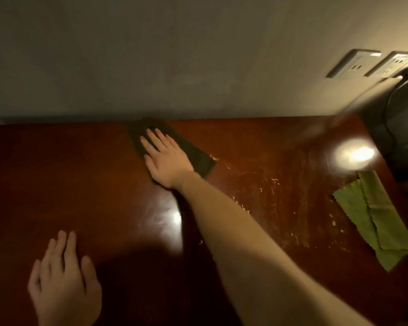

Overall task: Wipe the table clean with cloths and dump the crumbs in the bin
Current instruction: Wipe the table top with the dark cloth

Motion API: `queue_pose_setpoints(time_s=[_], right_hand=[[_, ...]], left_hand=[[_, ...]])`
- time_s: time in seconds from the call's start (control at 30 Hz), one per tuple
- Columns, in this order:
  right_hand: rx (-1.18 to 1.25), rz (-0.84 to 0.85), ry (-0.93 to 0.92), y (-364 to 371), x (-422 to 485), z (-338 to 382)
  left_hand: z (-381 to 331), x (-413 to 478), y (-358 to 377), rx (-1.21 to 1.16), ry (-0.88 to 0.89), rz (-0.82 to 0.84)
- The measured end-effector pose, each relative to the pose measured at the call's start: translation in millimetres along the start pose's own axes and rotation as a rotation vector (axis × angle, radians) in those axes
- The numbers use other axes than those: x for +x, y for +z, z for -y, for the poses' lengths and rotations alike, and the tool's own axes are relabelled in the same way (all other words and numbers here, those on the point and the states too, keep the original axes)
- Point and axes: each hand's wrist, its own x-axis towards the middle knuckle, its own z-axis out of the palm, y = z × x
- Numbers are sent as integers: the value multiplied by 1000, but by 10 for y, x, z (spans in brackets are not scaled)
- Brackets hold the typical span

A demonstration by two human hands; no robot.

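A glossy dark red-brown table (68, 175) fills the lower view. My right hand (163, 158) presses flat, fingers spread, on a dark cloth (198, 158) near the table's far edge by the wall. My left hand (64, 278) rests flat on the bare table at the near left, holding nothing. Pale crumbs (262, 191) and streaks are scattered on the table to the right of my right forearm. A folded green cloth (372, 217) with zigzag edges lies at the right edge. No bin is in view.
A grey wall (174, 55) stands directly behind the table. Two wall sockets (353, 64) are at the upper right, one with a plug in it. A dark rounded object (400, 118) stands at the table's far right corner.
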Motion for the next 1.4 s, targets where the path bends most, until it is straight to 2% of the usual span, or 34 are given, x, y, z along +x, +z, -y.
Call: queue_pose_setpoints(time_s=[0.07,0.17,0.27,0.37,0.47,0.67,0.83,1.03,1.13,1.2,1.4], right_hand=[[-82,58,-201,-111,43,-369],[-166,108,-401,-292,85,-881],[-202,130,-494,-444,70,-1199],[-191,147,-501,-486,-96,-1251],[-152,160,-454,-373,-412,-1098],[-22,113,-188,-72,-728,-411],[17,42,-238,5,-179,-224],[32,-13,-171,-122,229,-197],[127,-119,-13,-93,100,-270],[109,-177,133,-52,28,-312],[84,-204,434,-124,163,-275]], left_hand=[[-36,23,10,30,-55,25],[-131,76,-28,31,-116,-59],[-389,267,-161,-48,-155,-120],[-855,473,-174,-183,-128,-140],[-1206,490,-45,-227,-196,-163],[-1281,494,-47,-215,-236,-167],[-1356,525,-44,-242,-308,-202],[-1377,529,-56,-274,-331,-224],[-1310,556,-47,-263,-308,-204],[-1281,571,-43,-248,-261,-169],[-1292,546,-11,-263,-258,-235]])
